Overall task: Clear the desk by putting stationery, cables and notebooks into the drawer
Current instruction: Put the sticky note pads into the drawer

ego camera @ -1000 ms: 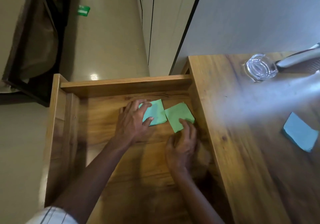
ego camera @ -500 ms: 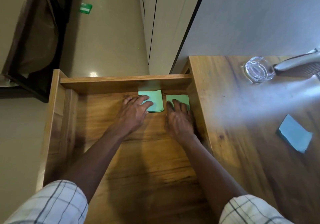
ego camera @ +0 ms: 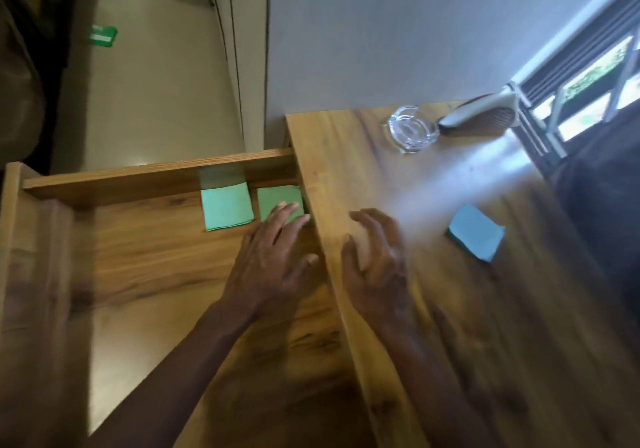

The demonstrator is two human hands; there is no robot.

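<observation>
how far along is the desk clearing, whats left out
Done: the left green pad and right green pad lie side by side at the open drawer's far end. In hand: nothing; the left hand is open over the right green pad, the right hand open above the desk. Left: the blue pad on the desk.

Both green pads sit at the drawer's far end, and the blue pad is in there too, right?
No. In the head view the left green pad and the right green pad lie in the drawer, but the blue pad is on the desk, right of the right hand.
</observation>
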